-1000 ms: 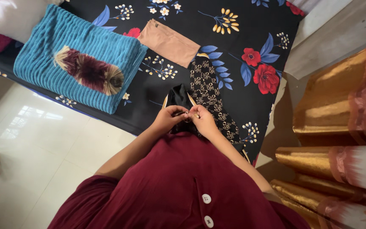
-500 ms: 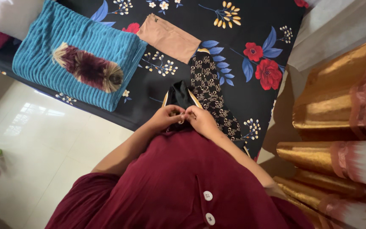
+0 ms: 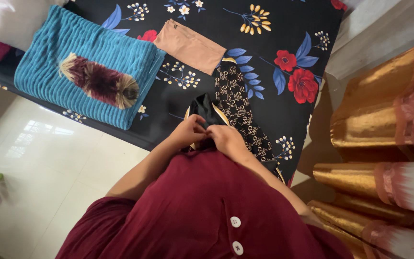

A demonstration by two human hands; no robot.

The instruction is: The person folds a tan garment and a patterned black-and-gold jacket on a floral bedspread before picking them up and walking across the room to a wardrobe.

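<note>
At the near edge of the bed, just in front of the person's maroon top [image 3: 207, 206], lies a black patterned garment [image 3: 238, 112] with gold markings. Its long axis runs from the far middle of the bed down toward the near right, and a plain black folded part with a pale gold edge [image 3: 204, 106] rises at its near end, pointing away from the person. The left hand [image 3: 188, 132] and right hand [image 3: 226, 139] meet over that near end, fingers curled shut and pinching the black cloth between them; what exactly sits under the fingertips is hidden. Compared with half a second ago, the hands have drawn slightly closer to the body and the left fingers have closed lower over the cloth; the garment itself lies where it did. Just beyond the garment's far end rests a folded tan cloth [image 3: 190, 46]. Farther left sits a folded teal ribbed blanket [image 3: 73, 62] with a furry maroon and cream piece [image 3: 99, 82] on top. All lie on a black floral bedsheet [image 3: 283, 29]. Gold curtains [image 3: 384, 120] hang at the right.
</note>
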